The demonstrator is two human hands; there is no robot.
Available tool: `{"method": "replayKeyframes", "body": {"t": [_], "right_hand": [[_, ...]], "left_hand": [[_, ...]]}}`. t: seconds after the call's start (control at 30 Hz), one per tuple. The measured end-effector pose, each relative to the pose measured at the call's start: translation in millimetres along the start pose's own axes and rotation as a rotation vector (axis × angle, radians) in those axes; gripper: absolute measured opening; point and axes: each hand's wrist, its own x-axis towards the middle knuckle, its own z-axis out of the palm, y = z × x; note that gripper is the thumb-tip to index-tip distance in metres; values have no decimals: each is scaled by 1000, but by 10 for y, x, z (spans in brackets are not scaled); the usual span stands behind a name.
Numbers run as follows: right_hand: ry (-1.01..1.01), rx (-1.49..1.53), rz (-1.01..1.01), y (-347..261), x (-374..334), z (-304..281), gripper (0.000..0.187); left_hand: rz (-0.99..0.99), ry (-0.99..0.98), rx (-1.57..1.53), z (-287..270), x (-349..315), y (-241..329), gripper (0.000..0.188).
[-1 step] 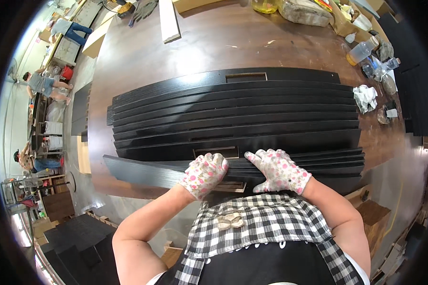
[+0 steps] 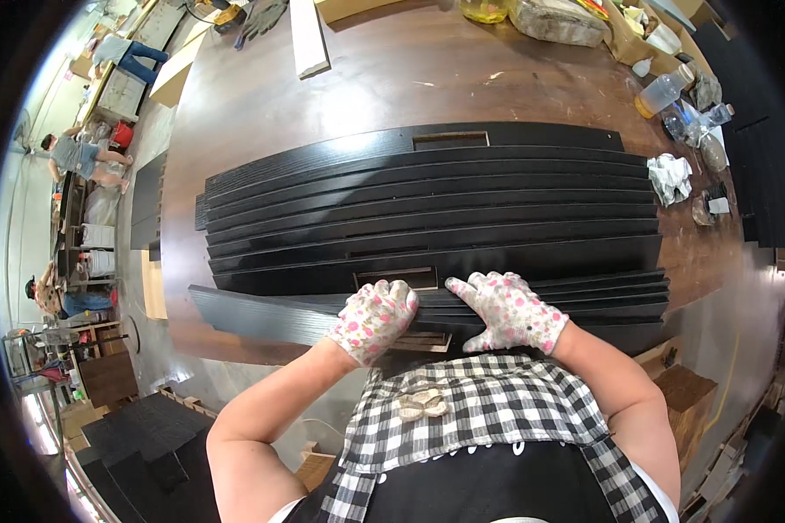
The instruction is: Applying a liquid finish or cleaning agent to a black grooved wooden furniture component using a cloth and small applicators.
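Both hands wear white gloves with pink spots. My left hand (image 2: 377, 321) is closed, its fingers curled over a black board (image 2: 262, 315) that slants out to the left at the table's near edge. My right hand (image 2: 516, 312) lies on a near bundle of black boards (image 2: 615, 295), its upper finger pointing left and its thumb apart below. What its underside touches is hidden. Beyond both hands, a row of overlapping black boards (image 2: 497, 196) lies across the table. Rectangular cutouts show in the farthest board and in boards by my hands.
The brown table (image 2: 384, 100) carries a white strip (image 2: 309, 39), a bottle of amber liquid (image 2: 665, 91), crumpled white paper (image 2: 669, 179) and a wrapped bundle (image 2: 558, 22). Black panels (image 2: 148, 449) are stacked at lower left. Several people stand at benches far left.
My right hand has shifted very slightly to the left. The left hand and the boards look the same.
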Motion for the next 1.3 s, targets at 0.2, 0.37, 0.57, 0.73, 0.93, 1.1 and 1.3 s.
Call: {"method": "replayKeyframes", "body": {"t": [0.2,0.37,0.57,0.73,0.93,1.1,1.3], "right_hand": [[27,113,-109,94,69,11,87],[49,49,-163,29,176,-156,84],[38,31,-156,-8,221,-208,79],[165,23,-135,24,164,-123,72],[840,69,-73,231,-260,-185,34],[1349,-133,581,1139,-1125,158,29],[1337,65,1057,2101,-1932,1023,43]], "left_hand": [[-120,66,-81,-37,26,-36,28],[-247,-20,-76,-73,-58,-78,50],[-280,96,-67,19,-109,-44,56],[-370,195,-39,186,-113,36,76],[-411,210,-126,300,-250,30,99],[-360,94,-133,231,-266,-34,101],[-217,96,-102,210,-276,-143,102]]}}
